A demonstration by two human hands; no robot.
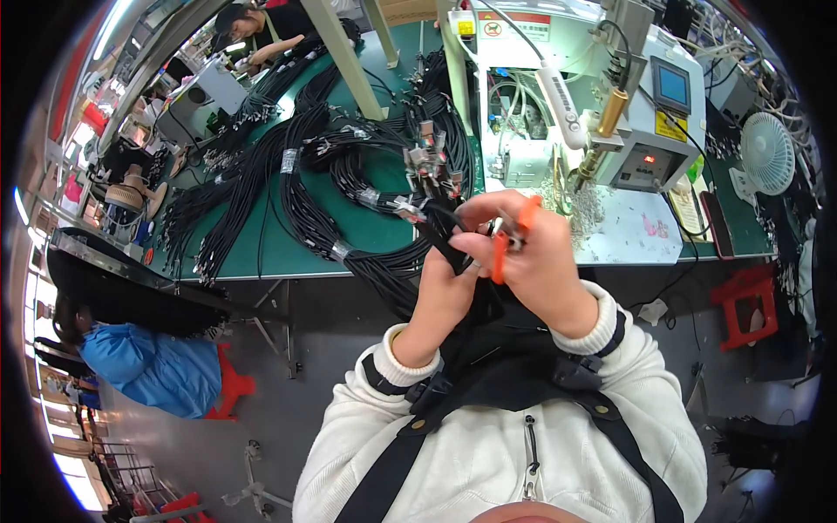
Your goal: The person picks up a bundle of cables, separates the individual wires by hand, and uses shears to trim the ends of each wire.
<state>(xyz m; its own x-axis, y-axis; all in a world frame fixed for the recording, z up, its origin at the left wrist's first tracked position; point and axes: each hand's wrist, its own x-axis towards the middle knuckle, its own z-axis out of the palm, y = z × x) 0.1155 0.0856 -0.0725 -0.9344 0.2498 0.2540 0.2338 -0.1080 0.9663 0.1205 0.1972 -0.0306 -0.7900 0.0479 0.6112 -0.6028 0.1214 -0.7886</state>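
My left hand point(445, 296) is closed around a bundle of black cables point(443, 246) just in front of the table edge. Close beside it, my right hand point(551, 266) grips a small hand tool with orange handles point(500, 258); its jaws are mostly hidden by my fingers, so I cannot tell its exact kind. The fingertips of my right hand also reach the cables by the left hand. Metal connector ends point(425, 166) of the cables cluster just beyond my hands.
Coiled black cable bundles point(305, 205) cover much of the green table point(375, 65). At the right stand a bench machine point(641, 148) with a small screen and a white fan point(767, 152). Co-workers sit at the far left and left point(153, 366). A red stool point(748, 305) stands right.
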